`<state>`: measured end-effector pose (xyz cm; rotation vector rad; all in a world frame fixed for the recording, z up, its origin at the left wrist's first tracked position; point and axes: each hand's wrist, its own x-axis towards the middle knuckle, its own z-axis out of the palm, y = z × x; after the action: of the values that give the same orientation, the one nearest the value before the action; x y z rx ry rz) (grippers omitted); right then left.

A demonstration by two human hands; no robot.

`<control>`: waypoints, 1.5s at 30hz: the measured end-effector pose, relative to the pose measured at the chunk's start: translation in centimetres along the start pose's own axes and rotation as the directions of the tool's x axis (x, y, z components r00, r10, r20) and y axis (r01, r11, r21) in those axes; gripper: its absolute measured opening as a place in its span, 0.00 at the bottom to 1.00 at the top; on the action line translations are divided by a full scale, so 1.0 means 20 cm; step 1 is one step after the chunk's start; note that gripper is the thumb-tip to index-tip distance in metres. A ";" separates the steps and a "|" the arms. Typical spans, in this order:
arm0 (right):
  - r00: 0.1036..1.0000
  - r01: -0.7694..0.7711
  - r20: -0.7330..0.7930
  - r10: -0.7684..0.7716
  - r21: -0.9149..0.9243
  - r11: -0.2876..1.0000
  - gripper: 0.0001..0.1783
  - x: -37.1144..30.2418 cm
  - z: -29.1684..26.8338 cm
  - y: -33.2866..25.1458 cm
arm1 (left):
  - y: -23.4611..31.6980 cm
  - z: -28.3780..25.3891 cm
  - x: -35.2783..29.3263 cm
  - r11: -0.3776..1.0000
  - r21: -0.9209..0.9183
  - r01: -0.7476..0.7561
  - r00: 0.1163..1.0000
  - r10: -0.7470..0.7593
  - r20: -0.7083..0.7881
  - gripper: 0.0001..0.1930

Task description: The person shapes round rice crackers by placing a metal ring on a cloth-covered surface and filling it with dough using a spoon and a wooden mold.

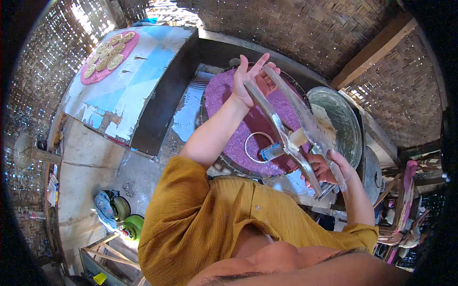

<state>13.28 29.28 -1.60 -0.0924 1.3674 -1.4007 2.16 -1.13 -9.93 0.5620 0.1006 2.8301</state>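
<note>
A two-handled press point(303, 135) slants over a round tray of pink-purple material point(229, 100). It has two long, worn bars and a pale plug between them. My right hand point(329, 168) is wrapped round the lower ends of the bars, its thumb over the far one. At the upper ends, my left hand point(253, 78) has its thumb and fingers apart, with the bars passing across palm and fingers. Below the plug sit a blue-and-white cylinder point(272, 152) and a pale ring point(246, 145); whether they are joined to the press I cannot tell.
To the right of the tray stands a large grey basin point(347, 126), with a lump of pale dough-like stuff point(324, 121) at its edge. At left, a blue-and-white table point(112, 95) bears a pink mat point(125, 53) with several flat round pieces. Green canisters point(132, 226) stand on the floor.
</note>
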 end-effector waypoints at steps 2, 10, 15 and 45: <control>1.000 -0.013 -0.005 0.012 -0.040 0.999 0.57 0.00 0.00 0.00 | 0.01 0.00 -0.02 1.000 -0.009 -0.013 1.000 0.013 0.010 0.35; 0.996 0.076 -0.041 -0.075 0.012 0.997 0.49 0.13 0.09 0.03 | 0.17 0.02 -0.06 0.998 0.019 -0.054 0.998 0.053 0.038 0.34; 0.981 0.155 -0.104 -0.166 -0.104 0.982 0.38 0.18 0.07 0.01 | 0.24 0.04 -0.02 0.995 0.053 -0.082 0.997 0.081 0.017 0.34; 0.914 0.106 -0.335 -0.229 -0.349 0.931 0.28 0.13 0.25 0.00 | 0.19 0.00 -0.13 0.995 0.059 -0.079 0.996 0.081 -0.029 0.25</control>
<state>15.69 24.27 -1.53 -0.1733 1.9436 -1.3677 3.54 -5.41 -10.48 0.5454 0.1692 2.9228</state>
